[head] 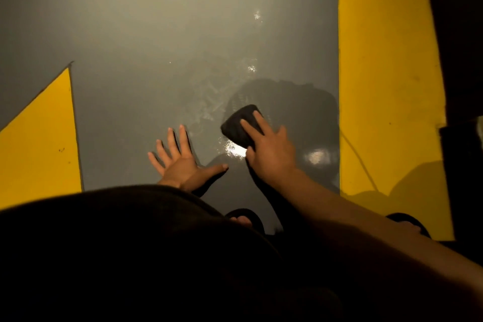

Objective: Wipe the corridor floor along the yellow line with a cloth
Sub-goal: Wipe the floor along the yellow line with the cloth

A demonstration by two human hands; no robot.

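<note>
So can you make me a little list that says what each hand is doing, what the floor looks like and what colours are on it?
left hand: flat on the floor, fingers spread
right hand: presses a dark cloth on the floor
floor: grey, shiny wet streaks around the cloth
yellow line: wide band right of the cloth, cloth not on it
yellow triangle: painted shape at the left
feet: dark sandals near the bottom
</note>
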